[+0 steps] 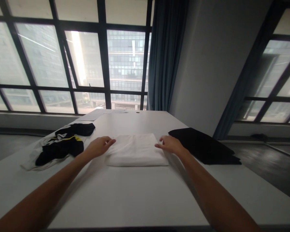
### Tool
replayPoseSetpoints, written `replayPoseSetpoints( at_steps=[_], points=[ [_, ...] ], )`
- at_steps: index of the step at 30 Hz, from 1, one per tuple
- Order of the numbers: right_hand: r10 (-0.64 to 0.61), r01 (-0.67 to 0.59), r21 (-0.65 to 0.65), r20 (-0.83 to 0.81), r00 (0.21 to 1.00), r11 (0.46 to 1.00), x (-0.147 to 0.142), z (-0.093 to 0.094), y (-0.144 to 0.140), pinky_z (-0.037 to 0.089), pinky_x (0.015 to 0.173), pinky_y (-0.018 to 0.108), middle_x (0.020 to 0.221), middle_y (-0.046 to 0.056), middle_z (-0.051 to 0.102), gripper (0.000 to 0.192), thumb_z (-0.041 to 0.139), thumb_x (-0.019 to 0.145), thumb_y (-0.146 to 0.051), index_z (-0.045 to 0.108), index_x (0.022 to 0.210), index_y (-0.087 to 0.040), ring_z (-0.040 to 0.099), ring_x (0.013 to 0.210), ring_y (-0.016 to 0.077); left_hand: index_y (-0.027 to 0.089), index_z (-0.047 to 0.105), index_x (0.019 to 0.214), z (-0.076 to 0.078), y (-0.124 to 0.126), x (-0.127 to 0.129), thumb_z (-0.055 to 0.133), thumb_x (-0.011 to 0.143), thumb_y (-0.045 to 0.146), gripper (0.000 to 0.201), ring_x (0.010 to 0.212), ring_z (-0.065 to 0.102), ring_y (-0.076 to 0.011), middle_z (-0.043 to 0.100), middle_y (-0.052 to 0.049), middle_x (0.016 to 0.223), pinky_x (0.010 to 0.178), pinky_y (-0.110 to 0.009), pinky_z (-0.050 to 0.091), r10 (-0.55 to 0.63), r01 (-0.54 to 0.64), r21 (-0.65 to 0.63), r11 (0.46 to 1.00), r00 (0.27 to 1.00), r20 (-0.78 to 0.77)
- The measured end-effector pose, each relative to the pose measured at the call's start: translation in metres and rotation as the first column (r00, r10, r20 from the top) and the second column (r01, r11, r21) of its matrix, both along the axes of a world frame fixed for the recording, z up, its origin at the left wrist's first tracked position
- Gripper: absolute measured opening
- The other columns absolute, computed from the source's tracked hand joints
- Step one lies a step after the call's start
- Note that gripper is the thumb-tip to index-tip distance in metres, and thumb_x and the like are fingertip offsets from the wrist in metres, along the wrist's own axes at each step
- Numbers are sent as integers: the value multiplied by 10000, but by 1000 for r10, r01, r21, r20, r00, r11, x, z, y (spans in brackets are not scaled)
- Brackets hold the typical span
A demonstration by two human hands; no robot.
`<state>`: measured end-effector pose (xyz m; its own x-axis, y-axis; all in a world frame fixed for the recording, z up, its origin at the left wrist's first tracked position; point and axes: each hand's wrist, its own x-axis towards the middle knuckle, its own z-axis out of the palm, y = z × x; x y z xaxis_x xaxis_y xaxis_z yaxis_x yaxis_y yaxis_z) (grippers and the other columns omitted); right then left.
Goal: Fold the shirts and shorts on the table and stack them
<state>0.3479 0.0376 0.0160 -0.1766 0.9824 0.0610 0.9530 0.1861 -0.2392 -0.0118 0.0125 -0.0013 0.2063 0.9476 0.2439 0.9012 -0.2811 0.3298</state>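
Both hands flat on folded white cloth, mid table.

Left hand (99, 146) rests open on the left edge of the white cloth (137, 150); right hand (169, 144) open on its right edge, fingers spread, gripping nothing. Bare table (125, 193) lies between cloth and near edge. Black-and-yellow garment (62, 143) by left edge, folded black cloth (204, 145) by right edge. Papers (96, 114) at far edge; no readable writing.
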Motion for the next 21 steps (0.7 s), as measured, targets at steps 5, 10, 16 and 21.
replayPoseSetpoints(
  at_steps=[5, 10, 16, 21],
  points=[
    [262, -260, 88, -7, 965, 962, -42, -40, 12, 181, 1191, 426, 1559, 134, 347, 652, 439, 967, -541, 397, 1492, -157, 275, 1452, 270, 164, 423, 1478, -50, 10, 39, 289, 956, 603, 695, 1462, 276, -266, 335, -106, 1575, 1182, -427, 189, -255, 254, -24, 967, 960, -117],
    [172, -166, -146, 30, 985, 975, -35, -60, 18, 70, 1193, 530, 1632, 76, 108, 725, 224, 987, -620, 213, 1566, -184, 69, 1504, 251, 169, 289, 1543, -63, 14, 20, 275, 926, 686, 805, 1498, 150, -283, 188, -117, 1614, 1191, -484, 112, -157, 123, -183, 975, 970, -187],
    [105, -101, -61, 55, 993, 993, -34, -59, 17, 46, 1190, 530, 1623, 121, 148, 727, 221, 991, -606, 248, 1555, -149, 81, 1502, 252, 181, 400, 1488, -47, 44, 42, 261, 956, 641, 717, 1475, 237, -296, 295, -138, 1583, 1174, -516, 145, -90, 84, -40, 996, 976, -197],
    [77, -73, -119, 26, 997, 990, -35, -62, 17, 40, 1189, 533, 1635, 86, 90, 732, 175, 986, -632, 211, 1566, -187, 50, 1506, 242, 123, 310, 1525, -53, 84, 47, 240, 960, 608, 748, 1494, 169, -280, 196, -174, 1602, 1175, -495, 156, -86, 63, -120, 991, 976, -198]
  ],
)
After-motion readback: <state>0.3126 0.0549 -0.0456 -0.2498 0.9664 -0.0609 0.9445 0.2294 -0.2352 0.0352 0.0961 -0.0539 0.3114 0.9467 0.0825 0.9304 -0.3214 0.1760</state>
